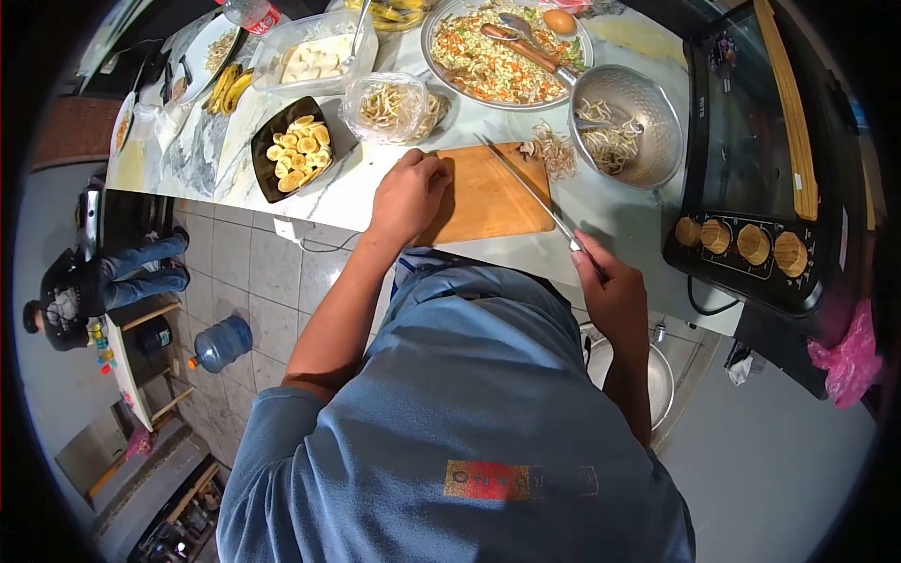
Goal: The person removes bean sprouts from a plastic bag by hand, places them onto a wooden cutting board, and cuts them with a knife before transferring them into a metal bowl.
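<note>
My right hand (610,281) grips a long knife (530,188) by its handle. The blade slants up and left across the wooden cutting board (488,202). At the board's left edge rests my left hand (405,197), its fingers curled inward; anything inside them is hidden. Bean sprout trimmings (556,153) lie at the board's upper right corner. Beside them stands a metal bowl (657,141) with bean sprouts (612,141) in it. A plastic bag of sprouts (392,105) sits just beyond my left hand.
Left stands a dark square bowl of banana slices (300,155). Behind are a plastic container (314,68) of pale pieces and a big tray (587,47) of chopped vegetables with an egg (558,22). A toaster oven (770,188) stands right. Another person (75,305) is across the room.
</note>
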Demonstrator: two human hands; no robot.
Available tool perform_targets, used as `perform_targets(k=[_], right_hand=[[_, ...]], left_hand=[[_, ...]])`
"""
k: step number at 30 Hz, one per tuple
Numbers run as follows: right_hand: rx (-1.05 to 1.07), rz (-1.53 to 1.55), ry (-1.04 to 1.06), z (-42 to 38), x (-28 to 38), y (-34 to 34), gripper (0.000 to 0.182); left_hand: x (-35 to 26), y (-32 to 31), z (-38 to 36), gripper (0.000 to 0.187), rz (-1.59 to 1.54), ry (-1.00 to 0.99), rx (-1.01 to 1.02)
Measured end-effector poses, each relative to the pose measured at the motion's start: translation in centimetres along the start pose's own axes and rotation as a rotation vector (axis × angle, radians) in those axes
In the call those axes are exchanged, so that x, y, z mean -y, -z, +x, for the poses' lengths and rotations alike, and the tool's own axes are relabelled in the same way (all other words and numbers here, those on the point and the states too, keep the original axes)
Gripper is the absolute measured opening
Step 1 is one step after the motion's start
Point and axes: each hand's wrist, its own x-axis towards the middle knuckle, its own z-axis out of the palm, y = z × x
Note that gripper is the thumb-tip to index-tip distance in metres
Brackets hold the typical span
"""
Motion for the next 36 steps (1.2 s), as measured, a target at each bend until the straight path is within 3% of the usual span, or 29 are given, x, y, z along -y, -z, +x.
perform_targets(k=[8, 18, 34, 36], right_hand=[[-0.054, 0.094, 0.018, -0.3, -1.3, -0.6, 0.033], [-0.011, 0.066, -0.012, 0.3, -0.8, -0.3, 0.033], [-0.046, 0.065, 0.028, 0.2, -1.3, 0.0, 0.034], [-0.002, 0.029, -0.059, -0.1, -0.7, 0.5, 0.033]], left_hand=[[1.6, 2.5, -0.8, 0.016, -0.06, 0.169, -0.097], [2.6, 1.2, -0.2, 0.019, -0.023, 0.05, -0.089], [1.2, 1.3, 0.3, 0.016, -0.061, 0.075, -0.079], [0.6, 1.3, 0.6, 0.017, -0.046, 0.051, -0.075]])
